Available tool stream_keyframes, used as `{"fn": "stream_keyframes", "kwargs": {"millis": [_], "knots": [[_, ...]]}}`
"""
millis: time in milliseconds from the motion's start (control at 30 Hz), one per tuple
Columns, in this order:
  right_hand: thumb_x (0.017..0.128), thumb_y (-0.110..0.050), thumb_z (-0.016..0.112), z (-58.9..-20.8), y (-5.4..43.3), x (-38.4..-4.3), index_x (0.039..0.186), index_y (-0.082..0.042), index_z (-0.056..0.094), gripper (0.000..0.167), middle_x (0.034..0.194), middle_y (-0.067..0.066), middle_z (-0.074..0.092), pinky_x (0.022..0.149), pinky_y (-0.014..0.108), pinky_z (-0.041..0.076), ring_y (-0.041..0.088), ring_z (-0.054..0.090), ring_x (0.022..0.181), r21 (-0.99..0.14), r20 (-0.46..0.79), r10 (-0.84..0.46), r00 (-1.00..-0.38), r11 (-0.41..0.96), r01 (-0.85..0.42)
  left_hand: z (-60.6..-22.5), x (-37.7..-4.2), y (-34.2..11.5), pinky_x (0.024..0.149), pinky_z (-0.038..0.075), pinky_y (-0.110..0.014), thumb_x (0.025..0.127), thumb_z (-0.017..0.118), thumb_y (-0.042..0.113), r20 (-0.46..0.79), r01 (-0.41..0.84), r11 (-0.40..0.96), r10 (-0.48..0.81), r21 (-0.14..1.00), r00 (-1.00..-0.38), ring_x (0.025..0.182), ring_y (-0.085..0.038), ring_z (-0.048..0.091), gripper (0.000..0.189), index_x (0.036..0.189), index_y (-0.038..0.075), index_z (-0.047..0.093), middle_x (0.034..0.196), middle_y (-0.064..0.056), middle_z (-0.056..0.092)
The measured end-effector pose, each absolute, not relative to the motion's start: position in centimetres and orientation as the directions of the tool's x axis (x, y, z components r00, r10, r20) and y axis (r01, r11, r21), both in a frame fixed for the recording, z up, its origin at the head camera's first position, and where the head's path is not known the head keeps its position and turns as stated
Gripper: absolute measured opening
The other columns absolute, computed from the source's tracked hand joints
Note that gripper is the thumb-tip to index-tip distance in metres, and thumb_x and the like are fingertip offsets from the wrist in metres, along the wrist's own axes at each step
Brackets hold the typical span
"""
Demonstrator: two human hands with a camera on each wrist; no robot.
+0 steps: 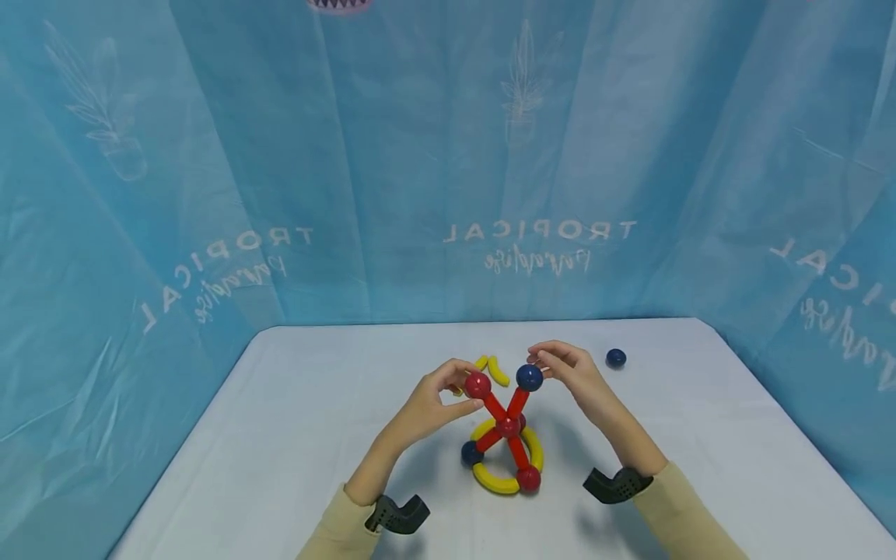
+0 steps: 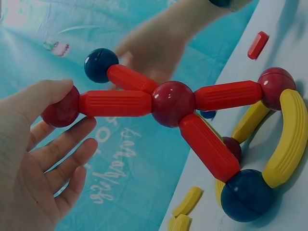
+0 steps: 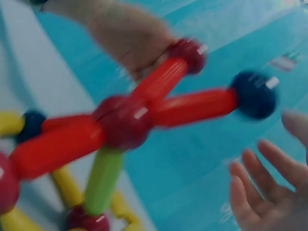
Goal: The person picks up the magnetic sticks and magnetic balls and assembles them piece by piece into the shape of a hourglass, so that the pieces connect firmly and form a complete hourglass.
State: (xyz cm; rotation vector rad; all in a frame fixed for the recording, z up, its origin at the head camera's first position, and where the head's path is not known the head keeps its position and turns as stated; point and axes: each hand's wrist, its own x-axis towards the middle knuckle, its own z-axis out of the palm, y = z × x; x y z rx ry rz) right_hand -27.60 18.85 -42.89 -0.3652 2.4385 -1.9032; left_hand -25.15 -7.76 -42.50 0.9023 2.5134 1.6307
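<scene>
A ball-and-stick model stands on the white table, built of red sticks around a central red ball. Its base is a ring of curved yellow sticks joined by balls. One green stick runs from the central ball down to a base ball. My left hand pinches the upper-left red ball between thumb and index finger, other fingers spread below. Beside the upper-right blue ball, my right hand has its fingers extended; a gap shows between them in the right wrist view.
Loose curved yellow sticks lie behind the model. A single dark blue ball rests toward the back right of the table. One loose red stick shows in the left wrist view. A blue printed curtain surrounds the table.
</scene>
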Motion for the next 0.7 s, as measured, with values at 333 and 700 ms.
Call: {"fn": "stream_keyframes", "kwargs": {"millis": [333, 700], "knots": [[0.084, -0.014, 0.068, -48.0, 15.5, -33.2, 0.104, 0.006, 0.063, 0.029, 0.102, 0.020, 0.066, 0.073, 0.026, 0.050, 0.021, 0.057, 0.086, -0.904, 0.027, -0.105, -0.994, 0.422, -0.069, -42.4, -25.0, -7.7, 0.085, 0.046, -0.028, 0.085, 0.071, 0.024, 0.284, 0.454, 0.288, 0.478, 0.843, -0.831, 0.094, -0.016, 0.057, 0.041, 0.122, 0.014, 0.055, 0.107, -0.004, 0.069], [0.070, -0.011, 0.080, -50.3, 14.1, -37.3, 0.075, -0.002, 0.061, 0.021, 0.070, 0.005, 0.061, 0.055, 0.021, 0.047, 0.011, 0.052, 0.059, -0.756, 0.020, -0.180, -0.983, 0.641, -0.133, -42.1, -24.8, -7.8, 0.085, 0.046, -0.027, 0.086, 0.070, 0.023, 0.295, 0.470, 0.276, 0.496, 0.838, -0.817, 0.094, -0.015, 0.056, 0.041, 0.122, 0.014, 0.055, 0.107, -0.004, 0.069]]}}
